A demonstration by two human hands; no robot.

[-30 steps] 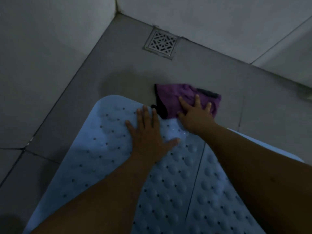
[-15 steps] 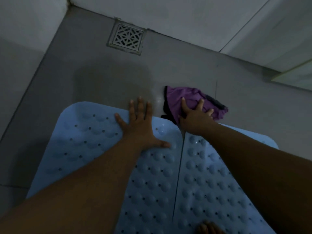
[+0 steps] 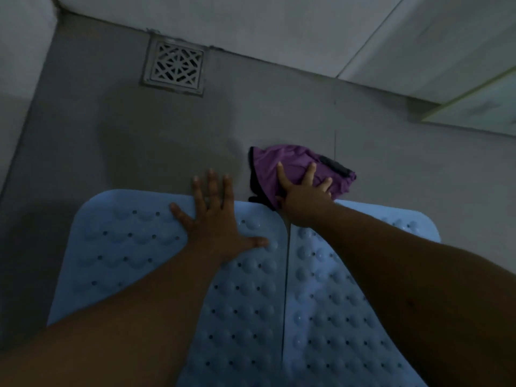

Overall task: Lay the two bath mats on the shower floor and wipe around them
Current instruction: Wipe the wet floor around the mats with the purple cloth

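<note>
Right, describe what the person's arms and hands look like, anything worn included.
Both forearms are bare as far as the frame shows, no sleeves. The left hand and right hand wear no gloves; no rings, watch or bracelets are visible, though the light is dim.

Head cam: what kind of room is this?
Most likely a shower stall or bathroom floor. A square metal floor drain sits by the tiled wall, and two blue studded bath mats lie side by side on the grey floor.

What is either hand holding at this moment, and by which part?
Nothing is gripped. The right hand presses flat, fingers spread, on the near half of the purple cloth; the left hand lies flat on the left mat's far edge.
</note>
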